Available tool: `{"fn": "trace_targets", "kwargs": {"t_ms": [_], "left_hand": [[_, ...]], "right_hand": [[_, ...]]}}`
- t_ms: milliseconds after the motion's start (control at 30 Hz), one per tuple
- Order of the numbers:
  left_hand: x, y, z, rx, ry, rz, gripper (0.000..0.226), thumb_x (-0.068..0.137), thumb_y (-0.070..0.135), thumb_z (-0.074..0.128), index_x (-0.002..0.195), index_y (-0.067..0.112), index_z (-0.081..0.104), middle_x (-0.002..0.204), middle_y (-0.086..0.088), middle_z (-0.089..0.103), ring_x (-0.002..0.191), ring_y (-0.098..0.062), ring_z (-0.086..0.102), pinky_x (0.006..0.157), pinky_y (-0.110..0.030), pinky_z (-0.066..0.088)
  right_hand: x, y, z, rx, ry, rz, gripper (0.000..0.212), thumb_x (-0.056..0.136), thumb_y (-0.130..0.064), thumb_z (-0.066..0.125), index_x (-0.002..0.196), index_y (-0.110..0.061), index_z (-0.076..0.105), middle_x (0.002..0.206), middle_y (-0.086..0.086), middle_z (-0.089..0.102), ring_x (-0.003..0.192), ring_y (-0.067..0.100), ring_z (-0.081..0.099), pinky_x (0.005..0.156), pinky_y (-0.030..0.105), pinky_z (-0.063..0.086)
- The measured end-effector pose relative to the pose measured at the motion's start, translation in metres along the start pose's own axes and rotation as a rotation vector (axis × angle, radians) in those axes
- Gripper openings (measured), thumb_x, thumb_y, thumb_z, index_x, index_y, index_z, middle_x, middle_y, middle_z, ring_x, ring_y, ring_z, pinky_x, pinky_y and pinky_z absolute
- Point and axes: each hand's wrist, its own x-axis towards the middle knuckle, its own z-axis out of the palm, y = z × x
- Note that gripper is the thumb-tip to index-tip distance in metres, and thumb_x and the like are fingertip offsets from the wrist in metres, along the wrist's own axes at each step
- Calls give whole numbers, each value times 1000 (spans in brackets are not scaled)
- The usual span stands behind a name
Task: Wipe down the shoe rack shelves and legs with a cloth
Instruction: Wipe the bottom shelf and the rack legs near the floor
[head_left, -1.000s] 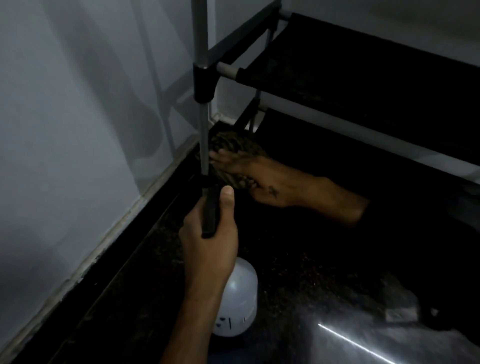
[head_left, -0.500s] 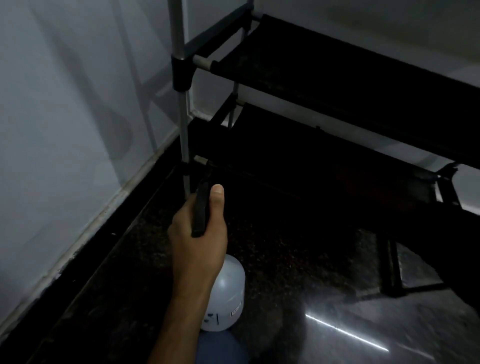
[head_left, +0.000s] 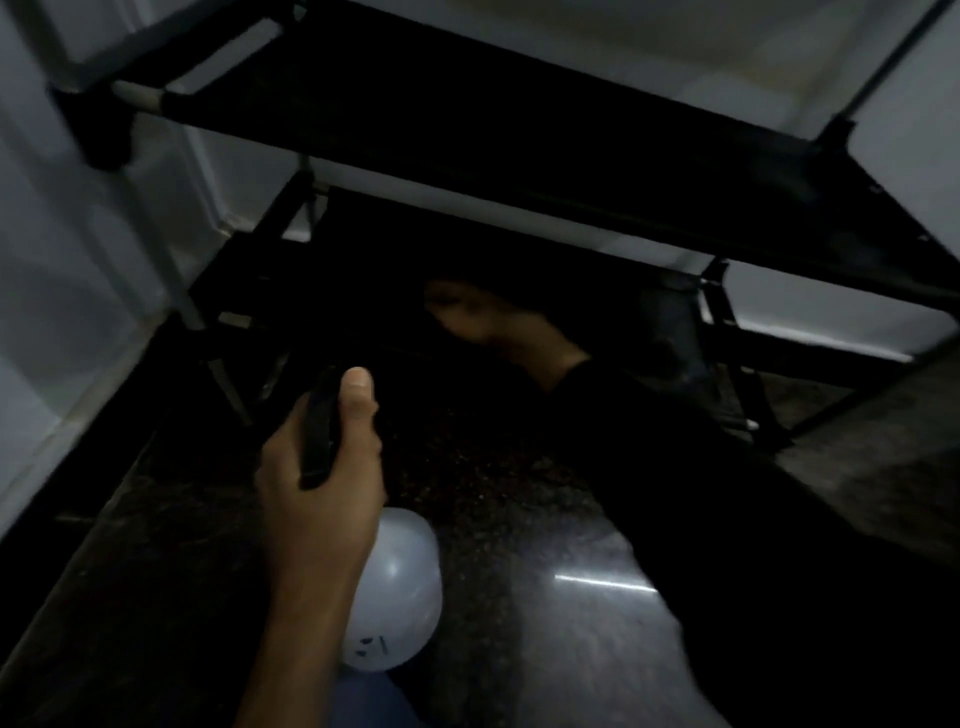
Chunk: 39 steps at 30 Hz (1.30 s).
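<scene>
The shoe rack has black fabric shelves on grey tubes: an upper shelf (head_left: 519, 130) and a lower shelf (head_left: 337, 260). Its front left leg (head_left: 161, 249) stands near the wall. My right hand (head_left: 509, 332), blurred and in a black sleeve, reaches under the upper shelf and rests on the lower one. The dark cloth (head_left: 441, 299) at its fingertips is barely visible. My left hand (head_left: 322, 467) hovers in front of the rack, closed around the black head of a white spray bottle (head_left: 400, 597) that hangs below it.
A pale wall (head_left: 62, 260) and its skirting run close along the rack's left side. The floor (head_left: 519, 519) is dark polished stone with a bright light streak. The rack's front right leg (head_left: 737, 364) stands right of my right arm.
My right hand has left the front left leg and moved right onto the lower shelf. The view has swung right and lower. My left hand still grips the bottle.
</scene>
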Motion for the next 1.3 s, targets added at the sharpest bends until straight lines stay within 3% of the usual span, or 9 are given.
{"fn": "trace_targets", "kwargs": {"t_ms": [133,300,500,733,833,933,1067,1233,1300], "left_hand": [[-6,-7,8,-19,-7,-38,44,86,70,55,71,30,67,63,3,59,58,-13,57,58,-36,49],[-15,-12,18,-10,-99,-73,62,65,92,50,74,34,66,64,7,55,61,-10,54,60,-35,47],[-37,-2,44,-19,-150,-19,41,90,66,52,73,30,64,63,5,57,55,-8,56,53,-33,46],[-58,18,56,-32,-204,36,37,96,55,52,78,25,64,65,3,58,50,2,55,53,-31,47],[-63,23,56,-45,-202,53,37,95,56,52,78,25,64,64,3,58,51,1,55,52,-31,47],[-68,27,53,-50,-196,55,37,94,58,53,75,28,64,60,6,58,52,-2,56,51,-33,47],[-71,26,49,-42,-199,59,38,94,59,54,74,28,64,57,10,59,52,-4,55,55,-38,49],[-80,31,51,-47,-236,89,42,95,55,54,75,19,62,56,7,56,51,-6,53,54,-39,48],[-84,34,52,-63,-247,89,43,95,55,54,77,17,62,56,7,54,51,-7,51,54,-39,47]], "right_hand": [[-15,-61,-45,-35,-235,88,58,98,-38,32,152,-26,11,162,0,2,149,22,1,121,47,2],[-62,54,-39,-83,-224,275,82,79,-68,29,148,-24,27,157,6,25,146,30,19,118,56,11],[-145,142,-75,-110,-73,602,65,95,-30,45,149,-5,16,159,18,8,147,33,9,117,55,14],[-169,57,-95,20,-105,476,40,96,-17,47,134,-2,49,138,20,52,127,31,49,99,30,37],[-163,16,-78,81,-168,304,30,91,-16,51,115,-1,61,122,19,62,115,33,57,97,35,46],[-175,17,-63,47,-70,259,37,88,-26,53,121,-12,59,124,15,63,115,33,58,98,43,48],[-220,58,-62,-99,90,354,54,86,-22,53,139,-17,45,141,14,51,131,32,46,111,41,36],[-245,95,-69,-116,185,576,35,87,-21,46,117,-9,59,116,19,64,114,39,55,97,42,41],[-234,72,-67,-82,190,625,47,86,-28,45,125,-5,54,124,22,58,120,37,51,103,40,34]]}}
